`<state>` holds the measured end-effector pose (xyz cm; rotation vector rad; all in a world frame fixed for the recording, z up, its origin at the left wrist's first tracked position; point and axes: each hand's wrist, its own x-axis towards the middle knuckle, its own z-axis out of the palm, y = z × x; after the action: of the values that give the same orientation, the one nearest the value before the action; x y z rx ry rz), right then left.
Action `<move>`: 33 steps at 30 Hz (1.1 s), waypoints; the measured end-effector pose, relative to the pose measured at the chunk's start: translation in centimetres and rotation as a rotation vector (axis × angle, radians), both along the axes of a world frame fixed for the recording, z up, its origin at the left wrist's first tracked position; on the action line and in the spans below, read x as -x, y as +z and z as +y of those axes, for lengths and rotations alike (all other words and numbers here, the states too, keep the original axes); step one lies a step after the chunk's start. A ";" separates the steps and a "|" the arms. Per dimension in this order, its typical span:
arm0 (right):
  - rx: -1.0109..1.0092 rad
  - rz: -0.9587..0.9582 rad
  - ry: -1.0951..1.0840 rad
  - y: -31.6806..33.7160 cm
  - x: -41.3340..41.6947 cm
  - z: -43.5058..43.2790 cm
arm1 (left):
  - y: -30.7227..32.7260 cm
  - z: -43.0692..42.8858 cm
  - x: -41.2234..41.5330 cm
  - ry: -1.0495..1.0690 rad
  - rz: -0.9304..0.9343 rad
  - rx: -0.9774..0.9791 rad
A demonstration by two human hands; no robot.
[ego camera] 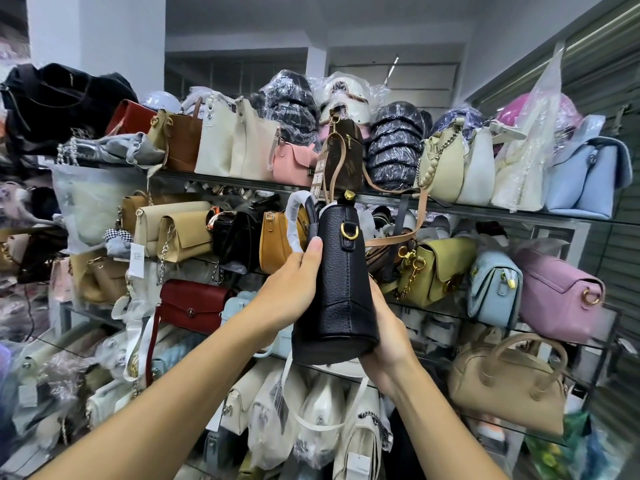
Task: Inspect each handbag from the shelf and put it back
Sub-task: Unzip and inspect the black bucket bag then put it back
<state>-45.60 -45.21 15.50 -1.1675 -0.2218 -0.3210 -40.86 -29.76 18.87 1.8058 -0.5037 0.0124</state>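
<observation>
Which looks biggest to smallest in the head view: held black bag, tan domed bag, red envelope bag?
Largest: black bag, though it is nearest the camera
Then: tan domed bag
Smallest: red envelope bag

We've got free air only on our side of the left hand [294, 292] and right hand [386, 336]. Past the fingertips [314, 245]: mustard bag [273, 244], olive bag [436, 271], tan strap [420, 216] between (shelf [485, 210] packed solid).

Packed shelves [491, 210]: cream totes [235, 140], a pink bag [294, 162] and a blue bag [585, 174] line the top tier, a lilac bag [557, 292] below.
</observation>
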 end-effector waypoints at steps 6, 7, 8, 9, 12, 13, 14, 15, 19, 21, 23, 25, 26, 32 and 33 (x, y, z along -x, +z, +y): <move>0.122 -0.057 -0.252 -0.7 -0.7 0.9 | 2.2 0.5 3.7 -0.168 0.057 0.189; 0.156 -0.067 -0.287 -0.8 -0.7 1.1 | 2.7 -0.2 3.7 -0.143 0.089 0.234; 0.196 -0.076 -0.312 -1.0 -0.7 1.2 | 2.4 0.0 3.9 -0.121 0.098 0.274; 0.227 -0.090 -0.327 -1.2 -0.7 1.3 | 2.5 -0.1 3.8 -0.095 0.078 0.300; 0.184 -0.129 -0.283 -0.9 -0.5 1.2 | 2.5 0.0 2.9 0.009 0.036 0.377; 0.137 -0.136 -0.267 -0.7 -0.5 0.9 | 2.5 0.0 2.9 0.028 0.031 0.400; 0.090 -0.129 -0.261 -0.4 -0.4 0.4 | 2.4 0.2 2.9 0.027 0.019 0.430; 0.063 -0.111 -0.270 0.0 -0.3 0.1 | 2.4 0.5 3.0 0.016 0.017 0.463; -0.005 0.069 -0.242 0.6 -0.6 -0.8 | 2.0 1.3 2.5 -0.112 0.089 0.561; -0.084 0.141 -0.094 0.8 -0.3 -1.0 | 1.6 1.4 2.5 -0.163 0.103 0.577; -0.153 0.159 0.046 1.1 0.4 -1.3 | 1.3 1.3 2.5 -0.190 0.096 0.566; -0.214 0.144 0.113 1.0 0.7 -1.9 | 1.1 1.4 2.5 -0.213 0.087 0.548; -0.249 0.139 0.127 0.8 0.6 -2.2 | 1.0 1.5 2.5 -0.222 0.065 0.530; -0.349 0.121 0.126 0.5 0.3 -1.8 | 0.5 1.6 3.2 -0.291 -0.011 0.440; -0.353 0.113 0.135 0.6 0.5 -1.6 | 0.4 1.5 3.3 -0.290 -0.016 0.438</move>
<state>-46.05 -46.79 16.09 -0.8139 -0.1370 -0.1652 -44.18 -28.21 19.30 1.2955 -0.7105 -0.0588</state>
